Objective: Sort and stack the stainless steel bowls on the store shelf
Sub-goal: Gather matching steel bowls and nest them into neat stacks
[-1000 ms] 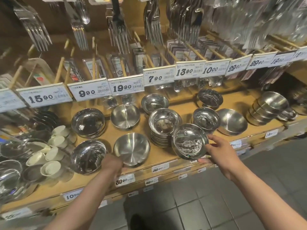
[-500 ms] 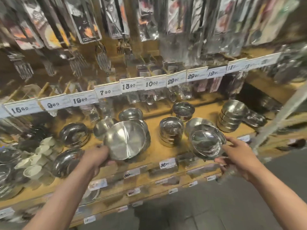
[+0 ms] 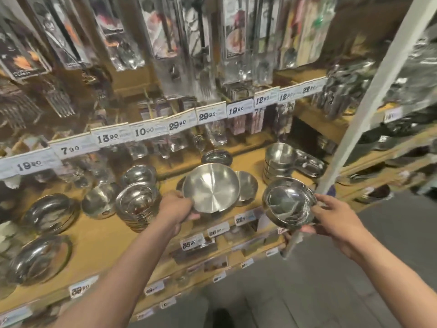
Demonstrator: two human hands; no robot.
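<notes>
My left hand (image 3: 176,208) grips the near rim of a wide brushed steel bowl (image 3: 211,187), held tilted above the wooden shelf (image 3: 99,242). My right hand (image 3: 335,218) holds a shiny steel bowl (image 3: 287,205) by its right edge, off the shelf's front. Behind the brushed bowl sits a similar bowl (image 3: 247,185) on the shelf. A stack of shiny bowls (image 3: 137,204) stands to the left, and a taller stack (image 3: 279,162) at the back right.
Flat steel plates (image 3: 50,213) and another plate (image 3: 39,259) lie at the shelf's left. Price tags (image 3: 146,132) hang above, with packaged cutlery (image 3: 170,43) behind. A white upright post (image 3: 369,110) rises on the right. Grey tiled floor (image 3: 307,292) lies below.
Both hands have carried their bowls to the right along the shelf. The left hand lifted the brushed bowl off the shelf a second ago, and my view has swung rightward.
</notes>
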